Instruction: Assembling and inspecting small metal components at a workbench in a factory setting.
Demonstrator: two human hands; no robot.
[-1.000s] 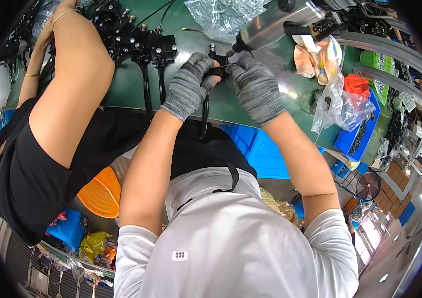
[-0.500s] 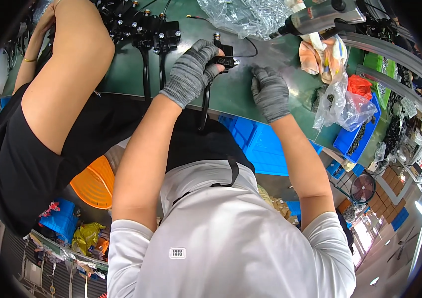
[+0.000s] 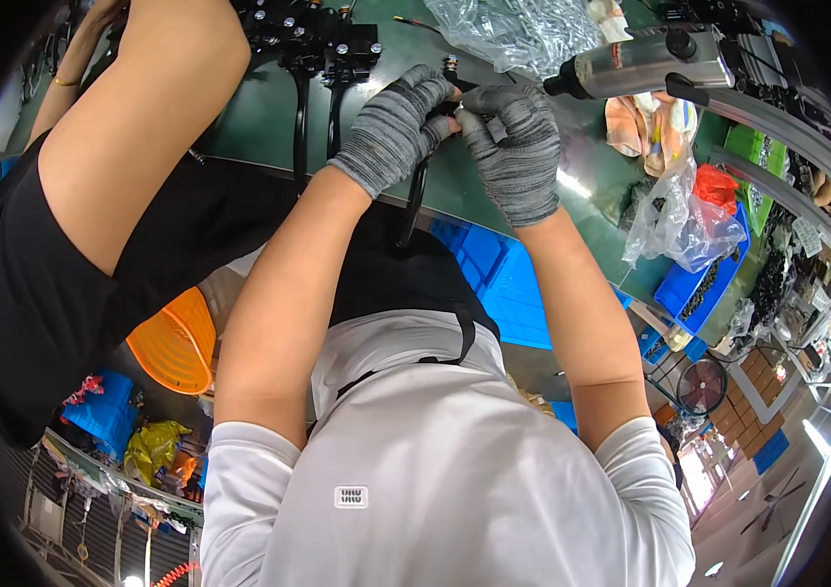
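Observation:
A black brake lever [image 3: 414, 205] with a block-shaped mount lies in my gloved left hand [image 3: 391, 127], its long handle hanging down past the table's near edge. A brass-coloured fitting [image 3: 450, 65] shows at the top of its mount. My right hand [image 3: 516, 147], in a matching grey knitted glove, meets the left at the mount, thumb and fingers pinched. Whatever is between its fingertips is too small and covered to make out. The fingers hide most of the mount.
More black brake levers [image 3: 342, 59] lie together to the left. Above my hands are a clear plastic bag of metal parts [image 3: 518, 34] and a power screwdriver [image 3: 640, 67]. A blue parts bin [image 3: 701, 284] sits at right; another person's arm [image 3: 156, 127] reaches in at left.
My right hand has moved left and up from the bare tabletop to the brake lever's mount, beside my left hand. The left hand keeps its hold. The whole view has shifted slightly.

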